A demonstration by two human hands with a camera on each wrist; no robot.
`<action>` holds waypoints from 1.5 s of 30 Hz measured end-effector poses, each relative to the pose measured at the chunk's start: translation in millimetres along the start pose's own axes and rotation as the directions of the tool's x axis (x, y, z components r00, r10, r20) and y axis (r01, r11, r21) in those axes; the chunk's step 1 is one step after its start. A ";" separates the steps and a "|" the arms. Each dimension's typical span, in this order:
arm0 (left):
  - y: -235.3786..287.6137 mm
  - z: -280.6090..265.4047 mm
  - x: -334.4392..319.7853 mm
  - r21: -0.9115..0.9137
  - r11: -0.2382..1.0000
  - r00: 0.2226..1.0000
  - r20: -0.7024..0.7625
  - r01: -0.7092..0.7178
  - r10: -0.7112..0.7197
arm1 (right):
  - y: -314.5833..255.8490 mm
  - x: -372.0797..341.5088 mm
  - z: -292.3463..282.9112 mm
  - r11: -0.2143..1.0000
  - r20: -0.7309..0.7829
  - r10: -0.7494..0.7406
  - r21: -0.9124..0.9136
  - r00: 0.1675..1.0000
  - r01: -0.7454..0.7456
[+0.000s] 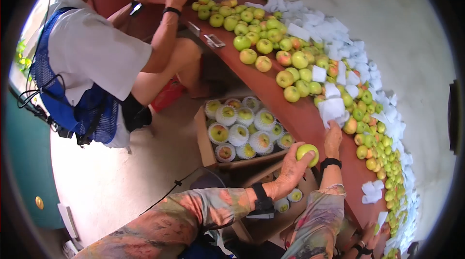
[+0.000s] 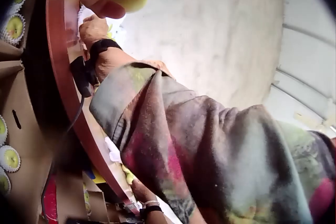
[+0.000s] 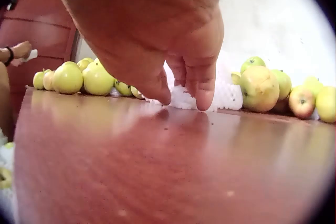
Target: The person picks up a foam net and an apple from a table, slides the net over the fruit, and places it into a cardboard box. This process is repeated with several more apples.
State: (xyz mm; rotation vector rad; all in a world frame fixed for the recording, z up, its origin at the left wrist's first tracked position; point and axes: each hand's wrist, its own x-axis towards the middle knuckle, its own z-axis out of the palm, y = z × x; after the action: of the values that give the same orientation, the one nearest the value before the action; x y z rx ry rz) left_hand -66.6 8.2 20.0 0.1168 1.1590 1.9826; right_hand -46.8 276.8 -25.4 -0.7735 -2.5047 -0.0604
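Observation:
My left hand [image 1: 290, 168] holds a green apple [image 1: 308, 155] by its sides, in front of the table edge. In the left wrist view only part of this apple [image 2: 128, 3] shows beneath the hand. My right hand [image 1: 333, 140] reaches over the red-brown table to a white foam net [image 1: 332, 109] at the near side of the apple pile. In the right wrist view its thumb and fingers point down at the tabletop, with the white foam net [image 3: 184, 99] between and behind the fingertips.
A long heap of apples [image 1: 300, 60] runs along the curved table [image 1: 271, 96], with many white foam nets [image 1: 315, 24] behind. Below stands a cardboard box [image 1: 206, 145] of netted apples, beside another box [image 1: 310, 181]. A person [image 1: 97, 55] sits at left; another hand [image 1: 370, 237] works at lower right.

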 end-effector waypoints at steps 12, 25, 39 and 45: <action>6.5 20.9 -8.8 -0.102 0.992 0.956 0.288 0.080 -0.047 | -1.0 -68.8 -119.4 -0.010 0.053 0.509 0.998 0.859 -0.056; 16.2 27.5 -5.1 -0.237 0.950 0.644 0.764 0.203 0.053 | -21.8 -167.0 -143.7 0.130 -0.110 0.626 0.991 0.772 0.036; -1.9 37.4 -13.8 0.078 0.970 0.596 0.776 0.231 -0.205 | -34.8 -193.2 -146.7 0.289 0.018 0.621 0.924 0.783 -0.251; -7.4 41.6 -18.4 0.102 0.992 0.676 0.725 0.078 -0.128 | -43.2 -190.8 -181.0 0.459 -0.122 0.702 0.830 0.702 -0.315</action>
State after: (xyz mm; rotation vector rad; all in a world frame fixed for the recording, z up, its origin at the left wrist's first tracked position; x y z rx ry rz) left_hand -31.3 26.0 43.8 0.7945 0.6616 1.5397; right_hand 148.0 108.5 43.2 -0.9640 -1.4697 0.9018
